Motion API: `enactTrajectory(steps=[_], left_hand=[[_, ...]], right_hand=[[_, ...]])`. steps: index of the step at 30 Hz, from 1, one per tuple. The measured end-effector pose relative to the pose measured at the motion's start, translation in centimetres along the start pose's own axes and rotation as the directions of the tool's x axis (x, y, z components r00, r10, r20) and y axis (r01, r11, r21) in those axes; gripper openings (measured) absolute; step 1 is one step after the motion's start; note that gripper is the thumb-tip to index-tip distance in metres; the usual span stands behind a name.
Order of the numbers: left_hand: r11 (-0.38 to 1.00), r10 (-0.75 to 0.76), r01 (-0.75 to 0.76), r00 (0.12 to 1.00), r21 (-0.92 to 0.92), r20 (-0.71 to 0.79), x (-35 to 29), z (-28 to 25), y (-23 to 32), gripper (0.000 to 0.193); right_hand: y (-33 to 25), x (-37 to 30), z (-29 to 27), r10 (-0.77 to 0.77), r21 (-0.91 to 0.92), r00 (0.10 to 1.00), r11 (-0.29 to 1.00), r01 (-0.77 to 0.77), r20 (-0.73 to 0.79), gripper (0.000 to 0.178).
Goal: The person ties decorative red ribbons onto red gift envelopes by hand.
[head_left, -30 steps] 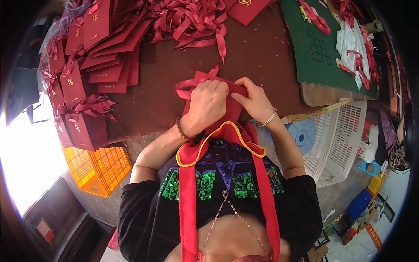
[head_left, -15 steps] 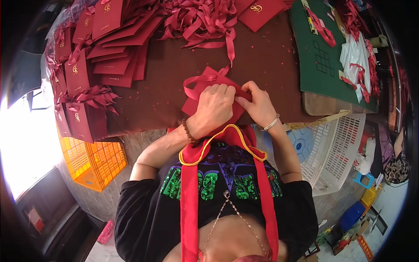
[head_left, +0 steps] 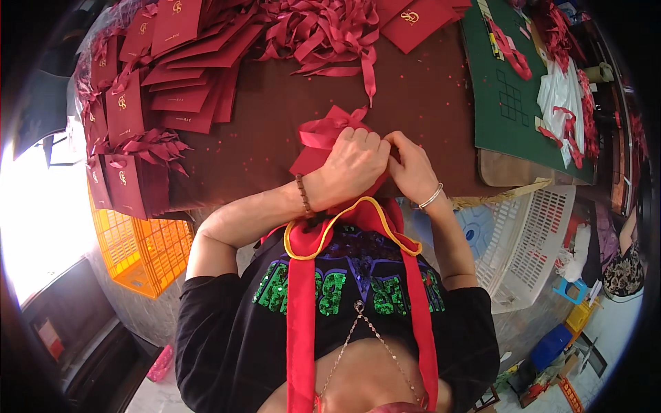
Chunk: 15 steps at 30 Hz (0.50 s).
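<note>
A small dark-red paper bag lies tilted on the table in front of me, partly under my hands. A red ribbon loops over its far side and runs in under the fingers of my left hand, which is curled closed on it. Close against it, my right hand pinches with thumb and forefinger, the fingertips of both hands touching. Whatever part of the ribbon lies between the two hands is hidden by the knuckles.
Stacks of red bags with ribbons fill the left side. A heap of loose red ribbon lies at the back, beside more red bags. A green board covers the right. Orange crate and white basket stand below the table.
My hands have drawn together, and the stretch of ribbon seen between them is now covered. The ribbon loop beside my left hand has become smaller and flatter.
</note>
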<state>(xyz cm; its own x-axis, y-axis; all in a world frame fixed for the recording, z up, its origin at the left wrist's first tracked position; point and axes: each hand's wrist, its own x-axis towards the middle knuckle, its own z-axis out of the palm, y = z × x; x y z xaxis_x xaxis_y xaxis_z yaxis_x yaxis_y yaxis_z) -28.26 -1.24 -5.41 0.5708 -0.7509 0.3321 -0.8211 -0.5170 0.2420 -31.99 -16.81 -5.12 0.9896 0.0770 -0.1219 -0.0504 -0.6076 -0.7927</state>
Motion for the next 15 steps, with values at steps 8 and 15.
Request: enactTrajectory(steps=[8, 15], left_hand=[[0.985, 0.016, -0.031, 0.996, -0.167, -0.091, -0.5, -1.1, -2.7, 0.01], [0.97, -0.155, 0.102, 0.959, -0.22, -0.236, -1.5, -1.2, -2.6, 0.014]], right_hand=[[-0.3, 0.1, -0.1, -0.073, 0.173, 0.997, 0.982, 0.071, 0.007, 0.02], [-1.9, 0.1, -0.2, 0.145, 0.256, 0.982, 0.951, -0.173, 0.124, 0.023]])
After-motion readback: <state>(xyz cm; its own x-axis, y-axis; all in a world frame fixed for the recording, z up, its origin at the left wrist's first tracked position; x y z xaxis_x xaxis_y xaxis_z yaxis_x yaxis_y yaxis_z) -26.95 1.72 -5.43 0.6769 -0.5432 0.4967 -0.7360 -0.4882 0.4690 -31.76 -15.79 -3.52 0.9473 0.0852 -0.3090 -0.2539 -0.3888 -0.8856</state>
